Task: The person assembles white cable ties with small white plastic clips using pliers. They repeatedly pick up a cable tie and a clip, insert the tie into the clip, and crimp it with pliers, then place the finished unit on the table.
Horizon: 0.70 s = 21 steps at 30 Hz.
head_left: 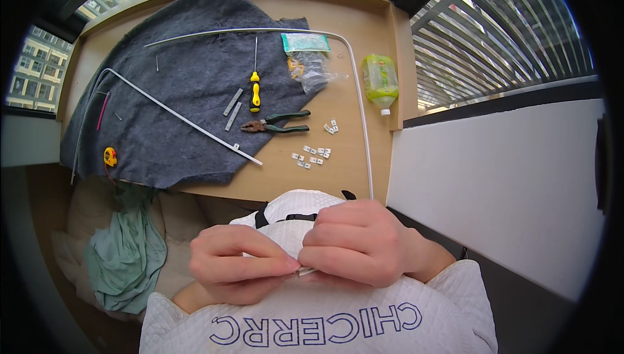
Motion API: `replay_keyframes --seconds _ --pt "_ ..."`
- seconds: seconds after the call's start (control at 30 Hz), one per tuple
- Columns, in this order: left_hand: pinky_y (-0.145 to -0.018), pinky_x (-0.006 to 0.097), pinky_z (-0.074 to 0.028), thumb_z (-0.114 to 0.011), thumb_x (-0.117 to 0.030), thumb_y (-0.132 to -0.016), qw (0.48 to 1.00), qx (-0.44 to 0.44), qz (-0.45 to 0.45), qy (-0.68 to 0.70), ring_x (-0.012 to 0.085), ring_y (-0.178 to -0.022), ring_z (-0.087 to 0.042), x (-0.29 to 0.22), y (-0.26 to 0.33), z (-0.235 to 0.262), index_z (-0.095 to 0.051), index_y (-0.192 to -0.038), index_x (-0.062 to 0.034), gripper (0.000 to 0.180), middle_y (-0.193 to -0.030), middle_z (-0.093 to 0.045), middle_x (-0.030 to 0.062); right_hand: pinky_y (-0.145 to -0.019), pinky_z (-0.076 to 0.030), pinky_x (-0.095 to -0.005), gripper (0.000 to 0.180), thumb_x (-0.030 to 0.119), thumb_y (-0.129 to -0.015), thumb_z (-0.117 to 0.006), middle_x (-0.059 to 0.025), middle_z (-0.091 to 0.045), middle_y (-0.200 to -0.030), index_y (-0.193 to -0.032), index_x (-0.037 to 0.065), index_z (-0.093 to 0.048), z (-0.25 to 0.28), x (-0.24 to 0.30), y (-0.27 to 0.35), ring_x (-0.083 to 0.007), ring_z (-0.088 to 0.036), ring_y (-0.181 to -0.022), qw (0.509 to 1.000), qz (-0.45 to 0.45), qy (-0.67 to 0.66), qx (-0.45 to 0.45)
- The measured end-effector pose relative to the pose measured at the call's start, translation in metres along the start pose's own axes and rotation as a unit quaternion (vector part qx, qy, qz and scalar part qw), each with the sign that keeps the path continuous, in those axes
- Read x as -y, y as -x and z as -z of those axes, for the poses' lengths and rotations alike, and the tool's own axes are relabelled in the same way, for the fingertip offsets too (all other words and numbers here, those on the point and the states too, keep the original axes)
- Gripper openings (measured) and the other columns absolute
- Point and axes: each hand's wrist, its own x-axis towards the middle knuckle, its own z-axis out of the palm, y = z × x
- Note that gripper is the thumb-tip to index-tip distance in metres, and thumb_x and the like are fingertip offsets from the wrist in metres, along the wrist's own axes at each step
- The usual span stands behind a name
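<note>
My left hand [244, 263] and my right hand [357, 243] meet close to my body, fingers closed in a pinch. Between their fingertips shows a small whitish piece [307, 271], mostly covered, so its kind is unclear. A long bent white rail [362, 94] runs down the table's right side and passes out of sight behind my right hand. Nearest on the tabletop lie several small white clips [312, 152], with more clips [331, 127] just beyond. A second bent white rail [182, 117] rests on the dark grey cloth [188, 48], one clip near its end.
Pliers [276, 122], a yellow-black screwdriver [255, 91] and two short metal strips [233, 110] lie mid-table. At left are a yellow tape measure [110, 156] and a pink stick [102, 112]. A green-labelled bottle [380, 81] and clear plastic bag [315, 71] sit at right.
</note>
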Motion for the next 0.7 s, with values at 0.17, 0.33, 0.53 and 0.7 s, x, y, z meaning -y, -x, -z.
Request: replay_keyframes --seconds 0.17,0.33,0.53,0.7 --pt "-0.066 0.030 -0.058 -0.088 -0.004 -0.072 1.000 0.008 0.014 -0.010 0.0208 -0.081 -0.075 0.002 0.006 0.004 -0.082 -0.101 -0.0018 0.030 -0.095 -0.078 0.0108 -0.051 -0.049 -0.0322 0.017 0.011 -0.088 -0.078 -0.0111 -0.062 -0.079 -0.094 -0.003 -0.070 0.002 0.000 -0.002 -0.0231 -0.064 -0.065 0.999 -0.017 -0.009 0.029" --pt "-0.097 0.048 -0.056 -0.086 -0.037 -0.087 0.996 -0.002 -0.020 0.089 0.0415 -0.116 -0.069 0.013 -0.007 -0.013 -0.074 -0.120 0.0075 0.057 -0.124 -0.070 0.0253 -0.057 -0.051 -0.0336 0.011 0.007 -0.088 -0.077 -0.0105 -0.066 -0.081 -0.093 0.000 -0.070 -0.023 0.003 0.000 -0.0219 -0.066 -0.069 0.997 0.001 -0.055 -0.052" --pt "-0.090 0.052 -0.055 -0.080 -0.042 -0.086 0.961 0.020 -0.126 0.245 0.0474 -0.107 -0.069 0.028 -0.018 -0.058 -0.071 -0.122 0.0103 0.064 -0.118 -0.072 0.0272 -0.061 -0.053 -0.0324 0.010 0.004 -0.089 -0.076 -0.0124 -0.069 -0.084 -0.098 0.000 -0.074 -0.061 0.003 -0.005 -0.0218 -0.068 -0.070 0.986 0.036 -0.096 -0.128" --pt "-0.084 0.056 -0.054 -0.075 -0.045 -0.086 0.935 0.004 -0.166 0.312 0.0523 -0.099 -0.069 0.035 -0.009 -0.069 -0.068 -0.123 0.0127 0.069 -0.113 -0.073 0.0288 -0.062 -0.053 -0.0321 0.012 0.003 -0.090 -0.075 -0.0127 -0.070 -0.084 -0.102 0.000 -0.075 -0.076 -0.002 -0.013 -0.0219 -0.068 -0.071 0.984 0.049 -0.110 -0.130"
